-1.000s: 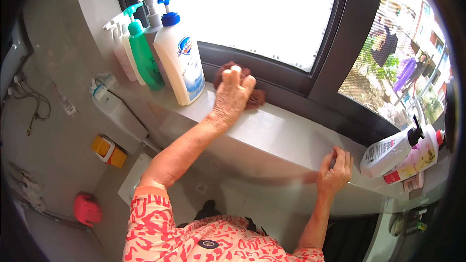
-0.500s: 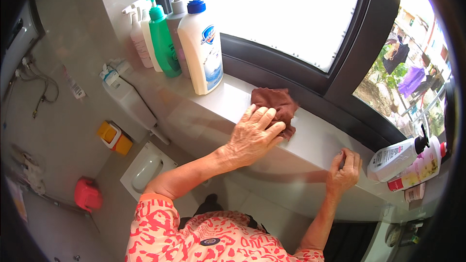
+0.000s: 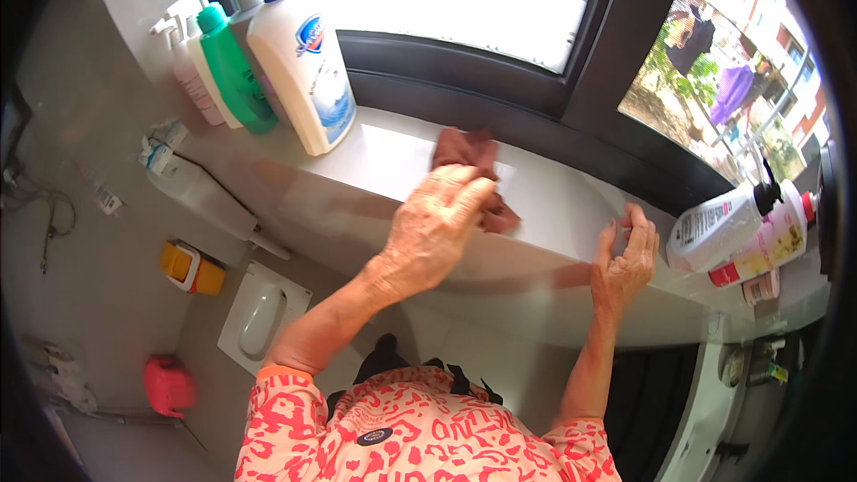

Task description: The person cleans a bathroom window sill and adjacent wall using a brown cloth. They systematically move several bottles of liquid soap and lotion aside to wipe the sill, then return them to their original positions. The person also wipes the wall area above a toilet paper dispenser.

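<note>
On a pale window ledge [image 3: 558,205], my left hand [image 3: 428,228] grips a crumpled brown cloth [image 3: 464,150] from the near side. Its fingers curl into the fabric, which bunches up above and beside them. Part of the cloth is hidden under the hand, and both look slightly blurred. My right hand [image 3: 627,259] rests at the ledge's front edge further right, thumb and fingers apart with nothing between them. Just right of it leans a white pump bottle [image 3: 712,230] with a black top.
A large cream pump bottle [image 3: 308,71] with a blue top and a green pump bottle [image 3: 237,71] stand at the ledge's left end among others. A pink floral bottle [image 3: 768,236] lies far right. A dark window frame [image 3: 428,85] borders the ledge. Below sits a squat toilet [image 3: 262,317].
My left fingers have gone from lying over the cloth to curling into it, and the cloth is more bunched. My right thumb and fingers have spread apart. The whole view has shifted.
</note>
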`<control>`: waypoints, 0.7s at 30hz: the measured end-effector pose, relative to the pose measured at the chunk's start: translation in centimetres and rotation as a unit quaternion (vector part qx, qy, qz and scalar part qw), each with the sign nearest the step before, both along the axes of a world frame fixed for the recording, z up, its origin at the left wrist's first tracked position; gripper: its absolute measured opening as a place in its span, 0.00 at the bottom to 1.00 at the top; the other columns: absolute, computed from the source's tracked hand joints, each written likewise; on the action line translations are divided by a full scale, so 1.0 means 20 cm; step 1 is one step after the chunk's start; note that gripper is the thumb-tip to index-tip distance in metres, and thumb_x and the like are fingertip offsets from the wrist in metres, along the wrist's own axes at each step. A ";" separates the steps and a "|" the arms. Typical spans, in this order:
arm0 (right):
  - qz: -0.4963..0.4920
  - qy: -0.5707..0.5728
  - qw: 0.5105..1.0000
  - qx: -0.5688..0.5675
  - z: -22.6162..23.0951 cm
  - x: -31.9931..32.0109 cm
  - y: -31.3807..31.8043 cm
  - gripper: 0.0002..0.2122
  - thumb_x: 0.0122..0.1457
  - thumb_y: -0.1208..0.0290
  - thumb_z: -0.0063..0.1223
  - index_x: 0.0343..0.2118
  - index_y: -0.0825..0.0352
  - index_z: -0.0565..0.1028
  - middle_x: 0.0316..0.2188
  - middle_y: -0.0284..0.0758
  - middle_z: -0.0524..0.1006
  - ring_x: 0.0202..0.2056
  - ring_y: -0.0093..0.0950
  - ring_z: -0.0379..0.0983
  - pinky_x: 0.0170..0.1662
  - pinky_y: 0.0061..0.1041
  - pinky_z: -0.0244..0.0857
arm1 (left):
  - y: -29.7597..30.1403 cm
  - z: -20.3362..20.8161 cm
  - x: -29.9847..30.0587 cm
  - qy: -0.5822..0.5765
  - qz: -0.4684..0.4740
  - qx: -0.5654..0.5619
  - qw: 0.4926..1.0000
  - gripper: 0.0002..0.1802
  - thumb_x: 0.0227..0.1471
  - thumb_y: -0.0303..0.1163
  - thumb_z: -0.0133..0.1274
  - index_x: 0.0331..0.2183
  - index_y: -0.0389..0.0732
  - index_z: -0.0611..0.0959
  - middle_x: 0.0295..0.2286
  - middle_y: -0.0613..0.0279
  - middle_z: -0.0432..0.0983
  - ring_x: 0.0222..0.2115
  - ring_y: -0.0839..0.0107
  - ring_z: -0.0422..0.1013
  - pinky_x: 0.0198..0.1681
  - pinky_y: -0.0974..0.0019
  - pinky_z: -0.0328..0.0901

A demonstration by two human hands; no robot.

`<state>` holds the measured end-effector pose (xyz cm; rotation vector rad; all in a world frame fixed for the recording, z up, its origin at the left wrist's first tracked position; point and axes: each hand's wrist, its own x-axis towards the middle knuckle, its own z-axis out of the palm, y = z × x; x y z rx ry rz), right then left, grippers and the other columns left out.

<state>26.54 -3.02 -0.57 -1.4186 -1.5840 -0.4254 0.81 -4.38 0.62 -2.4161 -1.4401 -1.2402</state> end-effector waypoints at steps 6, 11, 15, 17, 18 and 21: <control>0.040 0.151 0.985 0.078 -0.06 0.04 -0.01 0.13 0.56 0.79 0.48 0.46 0.69 0.72 0.31 0.34 0.73 0.32 0.26 0.67 0.36 0.26 0.62 | -0.03 -0.12 0.33 0.097 -0.098 0.178 0.974 0.21 0.45 0.36 0.54 0.44 0.54 0.76 0.46 0.61 0.66 0.49 0.62 0.63 0.54 0.56 0.61; 0.080 0.182 0.969 0.146 -0.07 0.03 -0.05 0.13 0.58 0.83 0.42 0.46 0.70 0.71 0.35 0.35 0.73 0.35 0.26 0.68 0.37 0.23 0.62 | 0.01 -0.23 0.08 0.149 -0.055 0.256 0.953 0.24 0.49 0.36 0.52 0.50 0.64 0.75 0.48 0.65 0.65 0.50 0.66 0.61 0.55 0.57 0.59; 0.086 0.114 0.986 0.088 0.01 -0.14 -0.14 0.14 0.57 0.82 0.44 0.46 0.71 0.71 0.38 0.38 0.73 0.38 0.28 0.69 0.41 0.25 0.62 | 0.02 -0.23 -0.14 0.158 -0.050 0.233 0.958 0.26 0.50 0.34 0.50 0.52 0.64 0.74 0.47 0.64 0.65 0.50 0.67 0.61 0.56 0.56 0.58; 0.111 0.106 0.986 0.063 0.06 -0.30 -0.17 0.14 0.55 0.82 0.46 0.46 0.71 0.71 0.39 0.40 0.72 0.40 0.32 0.69 0.44 0.28 0.62 | 0.02 -0.22 -0.22 0.166 -0.042 0.223 0.960 0.26 0.50 0.34 0.49 0.52 0.63 0.74 0.47 0.64 0.65 0.50 0.67 0.61 0.56 0.56 0.57; 0.129 0.074 0.987 0.059 0.09 -0.39 -0.16 0.15 0.54 0.80 0.49 0.46 0.71 0.71 0.40 0.41 0.72 0.41 0.34 0.68 0.45 0.29 0.62 | 0.02 -0.23 -0.27 0.166 -0.032 0.221 0.960 0.26 0.50 0.34 0.49 0.52 0.62 0.74 0.48 0.64 0.65 0.50 0.67 0.61 0.56 0.55 0.57; 0.185 0.005 0.982 0.045 0.17 -0.69 -0.11 0.19 0.51 0.74 0.57 0.47 0.71 0.71 0.42 0.44 0.71 0.44 0.40 0.67 0.47 0.35 0.62 | 0.01 -0.25 -0.42 0.166 -0.013 0.216 0.962 0.24 0.50 0.34 0.50 0.51 0.59 0.76 0.49 0.62 0.65 0.51 0.65 0.61 0.57 0.53 0.55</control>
